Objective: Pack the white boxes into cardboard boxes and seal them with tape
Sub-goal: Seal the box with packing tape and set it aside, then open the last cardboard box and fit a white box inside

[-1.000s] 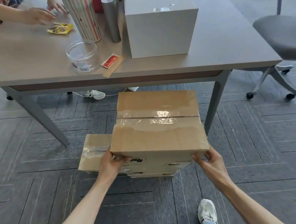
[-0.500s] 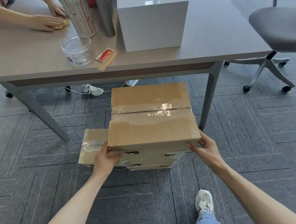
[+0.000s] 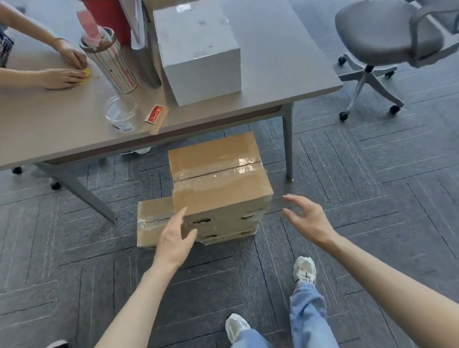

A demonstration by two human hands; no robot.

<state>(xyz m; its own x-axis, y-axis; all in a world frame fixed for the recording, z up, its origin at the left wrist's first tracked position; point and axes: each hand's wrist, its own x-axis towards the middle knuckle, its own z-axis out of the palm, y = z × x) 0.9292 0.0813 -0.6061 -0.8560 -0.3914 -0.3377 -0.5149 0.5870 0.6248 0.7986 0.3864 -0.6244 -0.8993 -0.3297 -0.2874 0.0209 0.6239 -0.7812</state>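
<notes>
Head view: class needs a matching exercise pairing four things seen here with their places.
Things
1. white box
2. taped cardboard box
3. clear jar
4. grey chair

Places
A. on the carpet, right of the table
B. on top of other cardboard boxes
C. near the table's front edge, left of a red packet
D. on the table, right of the striped tube

Pairs: 1-D, 2-B, 3-C, 4-A

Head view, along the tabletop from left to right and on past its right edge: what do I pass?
another person's hand → striped tube → red packet → white box → office chair
</notes>
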